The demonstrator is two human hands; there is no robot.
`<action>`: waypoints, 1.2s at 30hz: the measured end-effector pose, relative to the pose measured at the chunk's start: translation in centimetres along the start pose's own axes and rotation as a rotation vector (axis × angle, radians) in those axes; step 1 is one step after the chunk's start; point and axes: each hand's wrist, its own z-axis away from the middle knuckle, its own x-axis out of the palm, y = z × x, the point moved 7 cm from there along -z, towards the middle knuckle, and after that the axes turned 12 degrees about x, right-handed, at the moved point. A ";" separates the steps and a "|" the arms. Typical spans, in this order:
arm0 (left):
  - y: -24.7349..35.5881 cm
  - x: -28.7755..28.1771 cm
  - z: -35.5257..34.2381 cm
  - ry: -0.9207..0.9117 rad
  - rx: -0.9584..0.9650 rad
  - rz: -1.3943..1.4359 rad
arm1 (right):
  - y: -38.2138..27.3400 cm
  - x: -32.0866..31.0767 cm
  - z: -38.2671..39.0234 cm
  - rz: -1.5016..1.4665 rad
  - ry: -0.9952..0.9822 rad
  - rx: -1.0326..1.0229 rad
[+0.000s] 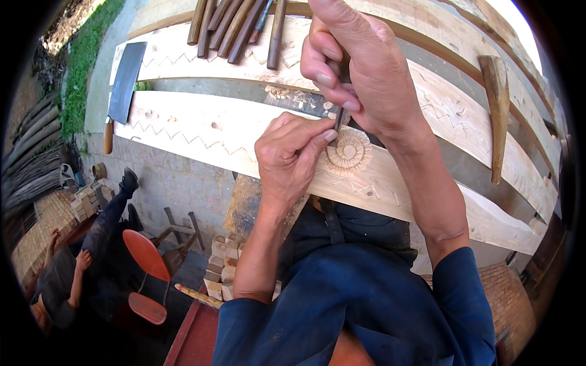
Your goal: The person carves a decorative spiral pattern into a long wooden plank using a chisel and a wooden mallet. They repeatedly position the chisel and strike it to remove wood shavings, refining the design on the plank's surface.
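A pale wooden board (201, 119) lies across in front of me, carved with zigzag lines and a round flower rosette (349, 150). My left hand (290, 152) rests by the rosette and pinches the thin metal shaft of a carving chisel (339, 118) low down, near its tip. Above it, the fingers of my right hand (366, 67) curl around the chisel's dark handle, thumb pointing away from me. The tip meets the rosette's upper left edge, partly hidden by my left thumb. Wood chips (293, 94) lie just beyond the board.
Several wooden tool handles (235, 27) lie on the farther board. A cleaver (127, 82) rests across the boards' left ends, a tapered wooden mallet (495, 110) across those at right. Lower left are a red chair (146, 256), wood blocks (223, 262) and a seated person (67, 274).
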 end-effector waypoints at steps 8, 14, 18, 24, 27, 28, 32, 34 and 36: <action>0.1 0.0 0.2 -0.066 0.031 -0.044 | 0.3 -0.1 0.0 0.063 0.057 0.013; 0.0 0.0 0.1 -0.061 0.036 -0.048 | 0.3 -0.2 0.0 0.091 0.044 0.029; 0.1 0.0 0.1 -0.059 0.031 -0.045 | 0.4 -0.2 0.0 0.147 0.054 -0.029; 0.2 -0.1 0.0 -0.020 0.047 -0.035 | 0.2 0.4 0.1 0.194 0.102 -0.064; -0.1 -0.2 0.1 0.018 0.045 -0.015 | 0.6 0.7 -0.1 0.154 0.096 -0.043; -0.1 -0.2 0.2 0.021 0.033 -0.013 | 0.9 0.6 -0.3 0.159 0.081 -0.051; 0.0 -0.3 0.1 0.024 -0.002 -0.025 | 2.3 0.4 -1.6 0.278 0.027 -0.111; -0.1 -0.3 0.1 0.026 0.006 -0.013 | 2.1 0.6 -1.7 0.243 0.000 -0.059; -0.2 -0.3 0.2 0.034 0.037 0.025 | 1.9 0.5 -1.3 0.131 -0.065 0.021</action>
